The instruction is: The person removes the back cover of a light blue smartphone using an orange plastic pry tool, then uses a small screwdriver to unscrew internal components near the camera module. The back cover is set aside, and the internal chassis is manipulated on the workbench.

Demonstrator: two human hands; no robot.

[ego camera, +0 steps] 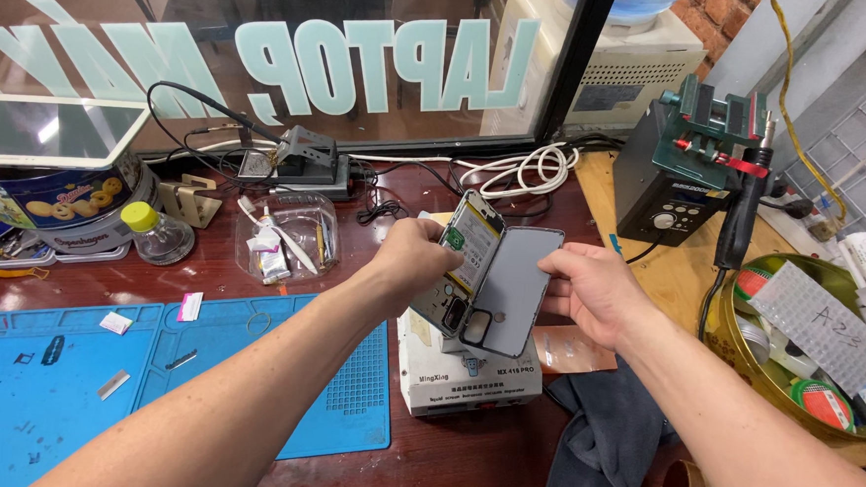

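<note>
Both forearms reach in from the bottom edge and meet over the middle of the bench; the left hand [414, 264] is closed around an opened phone body [463, 265], fingers wrapped over its near edge so that the battery and boards face the camera; the right hand [593, 291] pinches the long edge of a grey back cover [512, 289], thumb on the inner face, the other fingers behind it. The cover lies just beside the phone body and touches it along one side, tilted open like a book (its camera cut-out sits at the low end, beneath both grips).

Directly under the held parts stands a white boxy heating unit [465, 379]; below the right wrist a dark grey cloth [606, 435] is crumpled on the wood; below the left forearm spreads a blue work mat [70, 392].

Past the left hand, further back, a clear plastic tub [285, 234] holds small tubes and tools, and a small bottle with a yellow cap [154, 233] stands beside a round biscuit tin [55, 204]. Beyond the right hand sits a dark soldering station [668, 192], with a green-gold bowl of parts [808, 342] out to that hand's far side.
</note>
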